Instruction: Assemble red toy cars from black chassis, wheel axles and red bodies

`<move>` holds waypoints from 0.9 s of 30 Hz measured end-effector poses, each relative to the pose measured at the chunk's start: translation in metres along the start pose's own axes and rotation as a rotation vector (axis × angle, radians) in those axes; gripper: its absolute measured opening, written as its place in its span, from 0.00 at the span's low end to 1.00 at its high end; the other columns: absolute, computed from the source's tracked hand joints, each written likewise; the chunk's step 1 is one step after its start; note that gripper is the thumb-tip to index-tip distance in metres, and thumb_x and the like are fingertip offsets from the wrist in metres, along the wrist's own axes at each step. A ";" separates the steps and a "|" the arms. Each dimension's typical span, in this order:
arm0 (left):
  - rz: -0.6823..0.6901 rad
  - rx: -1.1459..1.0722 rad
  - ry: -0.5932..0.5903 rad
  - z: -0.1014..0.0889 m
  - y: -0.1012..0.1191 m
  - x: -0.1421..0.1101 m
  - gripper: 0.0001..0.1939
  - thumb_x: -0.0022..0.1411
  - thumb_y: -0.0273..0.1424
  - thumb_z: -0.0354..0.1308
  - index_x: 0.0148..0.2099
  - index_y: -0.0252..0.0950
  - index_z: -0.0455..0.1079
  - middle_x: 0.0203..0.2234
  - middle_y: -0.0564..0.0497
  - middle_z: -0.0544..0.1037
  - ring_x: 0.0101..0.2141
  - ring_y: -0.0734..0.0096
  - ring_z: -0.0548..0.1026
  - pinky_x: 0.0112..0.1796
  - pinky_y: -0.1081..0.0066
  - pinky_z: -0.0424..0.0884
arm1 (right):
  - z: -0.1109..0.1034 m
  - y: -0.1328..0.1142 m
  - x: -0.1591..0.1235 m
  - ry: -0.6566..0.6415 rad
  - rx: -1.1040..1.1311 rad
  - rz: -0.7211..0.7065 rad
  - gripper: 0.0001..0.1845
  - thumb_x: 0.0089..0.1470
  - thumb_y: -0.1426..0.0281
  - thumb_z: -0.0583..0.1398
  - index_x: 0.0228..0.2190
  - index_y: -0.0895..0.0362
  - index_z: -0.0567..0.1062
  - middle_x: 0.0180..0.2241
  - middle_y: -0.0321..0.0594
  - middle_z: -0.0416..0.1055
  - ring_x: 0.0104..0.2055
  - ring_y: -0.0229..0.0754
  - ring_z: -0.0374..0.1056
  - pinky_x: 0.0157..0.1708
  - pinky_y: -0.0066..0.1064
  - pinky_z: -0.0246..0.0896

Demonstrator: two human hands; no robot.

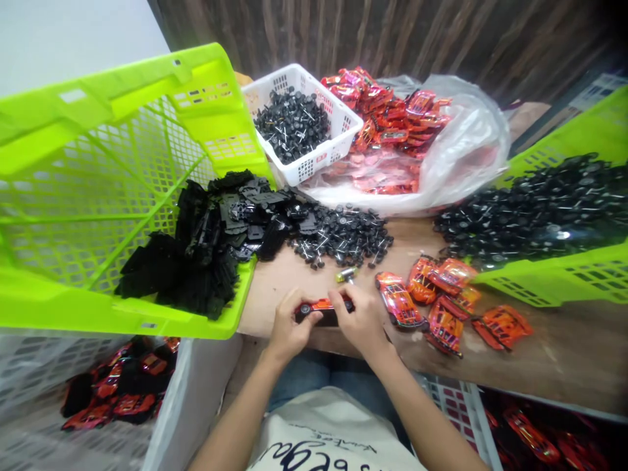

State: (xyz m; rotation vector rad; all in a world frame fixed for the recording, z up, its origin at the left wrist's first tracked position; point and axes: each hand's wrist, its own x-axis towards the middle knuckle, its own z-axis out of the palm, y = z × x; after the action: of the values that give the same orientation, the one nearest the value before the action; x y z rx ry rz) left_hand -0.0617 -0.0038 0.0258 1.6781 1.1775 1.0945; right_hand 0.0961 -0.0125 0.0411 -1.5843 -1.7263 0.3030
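Observation:
Between my two hands, at the table's front edge, is a toy car (321, 305) with an orange-red body and black wheels, turned on its side. My left hand (293, 325) grips one end, thumb near a wheel. The other end is pinched by my right hand (360, 317), whose fingers cover part of it. Just beyond my right hand lies a small yellow-green and metal piece (347, 275). Orange car bodies (400, 301) rest on the table to the right. Farther back is a pile of black wheels on metal axles (343, 235).
A tipped lime-green crate (235, 111) spills black plastic chassis pieces (196, 261) at left. Behind stand a white basket (299, 173) of wheels and a clear bag (466, 150) of red car bodies. Another green crate (554, 275) with wheels is at right. Bins below hold cars (115, 386).

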 end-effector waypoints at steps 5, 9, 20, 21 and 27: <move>-0.154 -0.007 0.128 0.013 0.016 -0.010 0.07 0.57 0.35 0.58 0.35 0.36 0.71 0.28 0.52 0.73 0.30 0.71 0.71 0.33 0.72 0.66 | 0.013 0.002 0.011 0.131 -0.331 -0.067 0.27 0.64 0.68 0.43 0.17 0.56 0.68 0.16 0.41 0.66 0.20 0.38 0.61 0.26 0.31 0.50; -0.275 0.015 0.025 0.012 -0.003 0.006 0.10 0.57 0.36 0.57 0.36 0.35 0.71 0.30 0.51 0.75 0.33 0.67 0.73 0.37 0.68 0.67 | -0.004 0.013 -0.019 0.045 -0.531 0.039 0.21 0.64 0.61 0.46 0.27 0.57 0.71 0.24 0.44 0.70 0.26 0.42 0.65 0.26 0.31 0.52; -0.274 0.137 -0.015 0.013 -0.028 0.027 0.11 0.48 0.30 0.62 0.36 0.34 0.71 0.31 0.50 0.76 0.34 0.66 0.73 0.38 0.67 0.68 | -0.062 0.019 -0.109 -0.083 -0.059 0.358 0.17 0.62 0.62 0.45 0.40 0.57 0.69 0.28 0.43 0.72 0.28 0.43 0.70 0.27 0.30 0.64; -0.271 0.140 -0.012 0.013 -0.028 0.027 0.11 0.48 0.29 0.62 0.36 0.34 0.71 0.31 0.50 0.75 0.34 0.66 0.73 0.38 0.67 0.68 | -0.062 0.018 -0.118 -0.081 -0.011 0.368 0.17 0.62 0.61 0.45 0.40 0.56 0.69 0.26 0.41 0.72 0.26 0.43 0.70 0.26 0.30 0.63; -0.246 0.173 0.007 0.013 -0.028 0.027 0.10 0.48 0.29 0.62 0.35 0.35 0.71 0.31 0.51 0.75 0.35 0.65 0.73 0.39 0.66 0.68 | -0.049 0.028 -0.164 -0.159 -0.007 0.330 0.15 0.62 0.63 0.46 0.35 0.54 0.69 0.22 0.41 0.72 0.23 0.45 0.71 0.21 0.31 0.62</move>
State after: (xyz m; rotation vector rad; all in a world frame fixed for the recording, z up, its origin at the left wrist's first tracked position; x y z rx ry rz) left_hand -0.0514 0.0277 0.0017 1.6056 1.4743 0.8679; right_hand 0.1400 -0.1742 -0.0024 -1.8945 -1.5763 0.5995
